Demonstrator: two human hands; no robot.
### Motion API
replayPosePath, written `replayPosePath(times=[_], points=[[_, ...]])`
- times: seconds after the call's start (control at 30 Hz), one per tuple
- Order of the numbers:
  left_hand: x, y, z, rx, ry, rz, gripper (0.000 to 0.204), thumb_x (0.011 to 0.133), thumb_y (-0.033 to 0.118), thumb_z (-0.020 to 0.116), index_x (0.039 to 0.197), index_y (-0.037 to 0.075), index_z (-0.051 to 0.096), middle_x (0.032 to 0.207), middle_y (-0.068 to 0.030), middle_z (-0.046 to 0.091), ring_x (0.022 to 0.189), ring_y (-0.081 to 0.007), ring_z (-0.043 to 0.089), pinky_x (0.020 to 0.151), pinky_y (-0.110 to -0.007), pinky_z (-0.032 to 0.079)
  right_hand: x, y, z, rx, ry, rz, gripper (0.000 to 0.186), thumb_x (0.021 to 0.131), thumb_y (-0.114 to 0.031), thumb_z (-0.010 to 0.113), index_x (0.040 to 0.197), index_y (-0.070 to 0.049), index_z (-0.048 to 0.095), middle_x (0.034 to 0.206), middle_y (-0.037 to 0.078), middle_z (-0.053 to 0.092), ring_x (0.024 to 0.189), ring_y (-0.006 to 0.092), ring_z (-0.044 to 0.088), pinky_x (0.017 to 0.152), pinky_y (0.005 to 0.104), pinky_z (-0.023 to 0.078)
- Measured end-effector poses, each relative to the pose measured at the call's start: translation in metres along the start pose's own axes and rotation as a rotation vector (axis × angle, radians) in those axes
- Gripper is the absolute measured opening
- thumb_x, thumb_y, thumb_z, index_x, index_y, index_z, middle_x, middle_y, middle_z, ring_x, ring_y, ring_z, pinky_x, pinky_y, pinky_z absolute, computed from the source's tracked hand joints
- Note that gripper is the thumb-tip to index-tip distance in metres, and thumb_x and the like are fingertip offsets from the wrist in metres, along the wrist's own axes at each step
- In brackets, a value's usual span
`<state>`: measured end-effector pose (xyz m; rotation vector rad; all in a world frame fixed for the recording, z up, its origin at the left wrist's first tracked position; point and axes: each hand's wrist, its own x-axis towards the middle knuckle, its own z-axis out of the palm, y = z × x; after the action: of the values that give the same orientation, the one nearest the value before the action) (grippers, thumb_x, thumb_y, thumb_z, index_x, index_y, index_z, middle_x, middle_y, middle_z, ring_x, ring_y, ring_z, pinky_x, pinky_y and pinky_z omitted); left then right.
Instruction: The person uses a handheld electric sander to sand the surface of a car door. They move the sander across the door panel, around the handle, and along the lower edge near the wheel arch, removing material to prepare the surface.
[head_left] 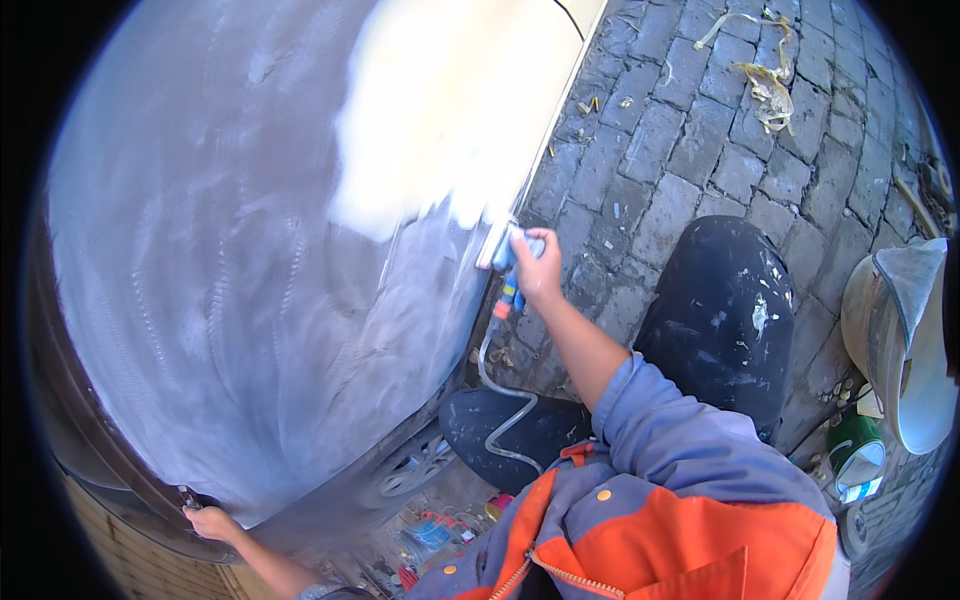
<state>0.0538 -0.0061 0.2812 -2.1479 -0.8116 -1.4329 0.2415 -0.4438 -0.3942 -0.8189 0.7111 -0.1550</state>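
Bright daylight falls on the stone ground (700, 150). The big grey panel (230, 260) looks dull and streaky, with a pale patch (450, 100) that is washed out. The picture curves at its edges, and the corners are black.

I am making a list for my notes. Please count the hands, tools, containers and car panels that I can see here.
Hands: 2 (left hand, right hand)
Sander: 1
Hose: 1
Bucket: 1
Green can: 1
Car panel: 1
Total: 7
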Motion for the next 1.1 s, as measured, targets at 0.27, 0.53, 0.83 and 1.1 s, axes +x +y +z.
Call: replayPosePath(times=[0.27,0.53,0.83,1.1], points=[[0.023,-0.022,0.001,0.182,-0.093,0.001,0.060,0.113,0.038,0.035,0.136,-0.005,0.069,0.131,-0.0332,0.069,0.123,-0.0520,0.063,0.107,-0.055,0.046,-0.021,0.021,0.000,-0.042,-0.042,0.148,0.055,0.094,-0.037,0.082,0.127,-0.002,0.056,0.115,0.017,0.065,0.105,0.0258,0.065,0.096,0.0405,0.053],[-0.003,0.038,-0.002,0.259,-0.137,0.086,0.056,0.115,0.031,0.028,0.145,-0.001,0.061,0.134,-0.0333,0.067,0.125,-0.0526,0.062,0.105,-0.057,0.048,-0.018,0.034,-0.007,0.239,0.136,0.409,0.067,0.083,-0.032,0.095,0.128,0.000,0.057,0.114,0.015,0.066,0.098,0.0192,0.066,0.087,0.0350,0.057],[-0.006,0.069,-0.010,0.166,-0.067,-0.068,0.063,0.113,0.040,0.029,0.144,-0.002,0.064,0.140,-0.0301,0.066,0.125,-0.0465,0.063,0.109,-0.052,0.048,0.052,0.057,-0.011,0.236,0.101,0.356,0.042,0.098,-0.041,0.081,0.113,-0.006,0.063,0.101,0.007,0.067,0.083,0.0163,0.063,0.068,0.0350,0.055],[-0.016,0.081,-0.017,0.188,-0.061,-0.109,0.057,0.113,0.036,0.030,0.149,0.007,0.063,0.142,-0.0305,0.065,0.123,-0.0458,0.066,0.104,-0.054,0.054,-0.083,0.125,-0.003,-0.103,-0.077,0.697,0.058,0.097,-0.052,0.079,0.125,-0.005,0.060,0.108,0.014,0.068,0.098,0.0208,0.066,0.083,0.0367,0.056]])
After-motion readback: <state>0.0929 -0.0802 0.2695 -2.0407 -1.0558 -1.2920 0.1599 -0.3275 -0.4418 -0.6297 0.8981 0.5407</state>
